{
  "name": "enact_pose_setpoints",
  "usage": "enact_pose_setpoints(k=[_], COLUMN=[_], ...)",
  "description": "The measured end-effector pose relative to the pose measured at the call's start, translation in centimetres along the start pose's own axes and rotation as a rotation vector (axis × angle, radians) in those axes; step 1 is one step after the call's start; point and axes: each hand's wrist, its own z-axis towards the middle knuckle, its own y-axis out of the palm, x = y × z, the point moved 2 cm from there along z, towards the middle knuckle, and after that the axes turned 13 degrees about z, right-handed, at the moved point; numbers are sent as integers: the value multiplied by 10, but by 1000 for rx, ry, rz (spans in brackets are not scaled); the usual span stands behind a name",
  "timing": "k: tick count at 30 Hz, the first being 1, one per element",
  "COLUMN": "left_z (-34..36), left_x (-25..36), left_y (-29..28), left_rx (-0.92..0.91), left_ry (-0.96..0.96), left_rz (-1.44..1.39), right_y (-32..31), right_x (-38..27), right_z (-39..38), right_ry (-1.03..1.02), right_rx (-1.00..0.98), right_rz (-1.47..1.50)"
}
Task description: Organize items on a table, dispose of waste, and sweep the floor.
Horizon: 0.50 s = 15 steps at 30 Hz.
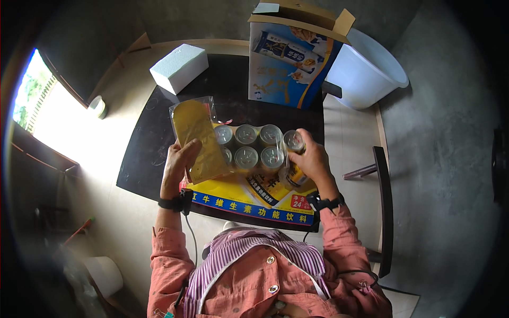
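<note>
My left hand (179,161) grips a flat yellow piece with a rounded top (195,124), which has clear plastic about it. The thumb lies across its face. In my right hand (315,159) is a drink can (293,141), upright or slightly tilted, with its silver top showing. Just left of that can, several more cans (246,134) stand in two rows with clear plastic around them. The yellow piece covers part of the leftmost cans. Beneath and in front of the cans lies a yellow carton (212,192) with a blue band, at the table's near edge.
The dark table (140,159) carries a white foam block (180,68) at its far left and a tall blue carton (289,63) with raised flaps at the back right. Behind that carton is a large white tub (368,74). A dark chair (380,206) stands on the right.
</note>
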Motion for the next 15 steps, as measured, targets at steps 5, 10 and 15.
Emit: enact_pose_setpoints(k=[5, 10, 15], left_z=[-4, -8, 1], left_x=[3, 3, -2], left_y=[10, 13, 9], left_rx=[21, 21, 1], left_ry=[-3, 6, 23], left_rz=[-31, -99, -49], right_y=[8, 3, -3], right_x=[4, -10, -8], right_z=[9, -9, -12], right_ry=[-18, 75, 6], right_rx=[60, -23, -4], right_rz=[-191, -233, -245])
